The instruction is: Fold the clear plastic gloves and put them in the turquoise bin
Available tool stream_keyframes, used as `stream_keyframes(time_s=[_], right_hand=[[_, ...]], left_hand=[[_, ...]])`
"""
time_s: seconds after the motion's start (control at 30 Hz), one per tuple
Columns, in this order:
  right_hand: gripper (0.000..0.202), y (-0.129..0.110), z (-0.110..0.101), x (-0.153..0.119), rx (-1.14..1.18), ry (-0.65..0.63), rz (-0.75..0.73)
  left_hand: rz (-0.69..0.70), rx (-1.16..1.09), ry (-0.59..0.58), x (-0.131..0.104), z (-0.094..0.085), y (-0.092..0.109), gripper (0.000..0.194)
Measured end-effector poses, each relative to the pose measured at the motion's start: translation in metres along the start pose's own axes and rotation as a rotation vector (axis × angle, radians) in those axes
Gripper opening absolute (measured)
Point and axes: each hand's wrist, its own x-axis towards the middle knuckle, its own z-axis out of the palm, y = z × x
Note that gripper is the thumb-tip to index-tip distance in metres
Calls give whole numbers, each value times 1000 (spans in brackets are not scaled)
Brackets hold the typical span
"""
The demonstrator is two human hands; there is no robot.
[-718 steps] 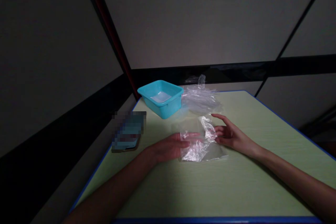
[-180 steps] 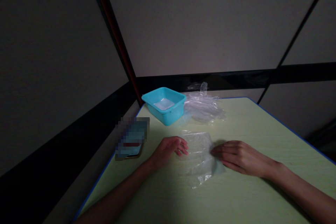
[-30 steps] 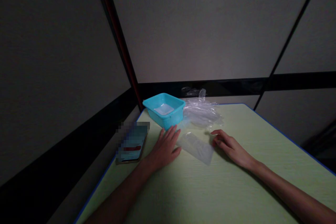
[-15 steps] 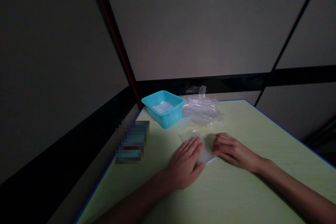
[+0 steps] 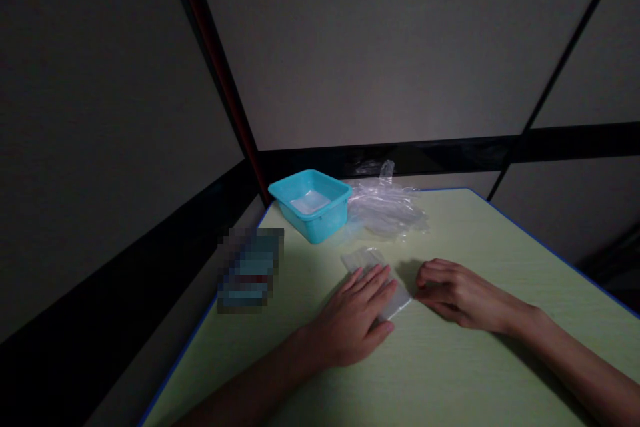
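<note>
A folded clear plastic bag [image 5: 397, 300] lies flat near the middle of the pale green table [image 5: 450, 373]. Resting palm down on it is my left hand [image 5: 353, 317], its fingers spread and covering much of the plastic. My right hand [image 5: 450, 293] is at the bag's right corner, with thumb and fingertips pinched together. Whether a bit of the bag's corner is between those fingertips is too small to make out.
Behind the bag stands a turquoise basket [image 5: 327, 221] with a whitish flat item [image 5: 310, 201] inside. Crumpled clear plastic bags [image 5: 387, 210] lie to its right. A pixelated object [image 5: 253, 270] is at the table's left edge. Walls border the table behind and at left.
My right hand has moved slightly right and toward me. My left hand, still on the bag, has shifted a little toward me, its fingers now more spread.
</note>
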Motion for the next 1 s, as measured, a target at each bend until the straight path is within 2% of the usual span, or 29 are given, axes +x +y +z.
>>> stream_keyframes(time_s=[0.17,0.37,0.7,0.8,1.0], right_hand=[[28,4,-2,-4,39,-45,2],[34,6,-1,-4,38,-62,-13],[31,2,-3,-2,54,-47,-7],[26,1,0,-1,1,-19,-18],[26,2,14,0,-264,76,-82]], left_hand=[[112,-46,-62,-3,-6,-1,53],[106,-35,-91,-3,-5,-2,53],[103,-31,-80,-3,-3,-3,55],[103,-28,-74,-3,-2,-3,56],[105,-36,-81,-2,-1,-3,60]])
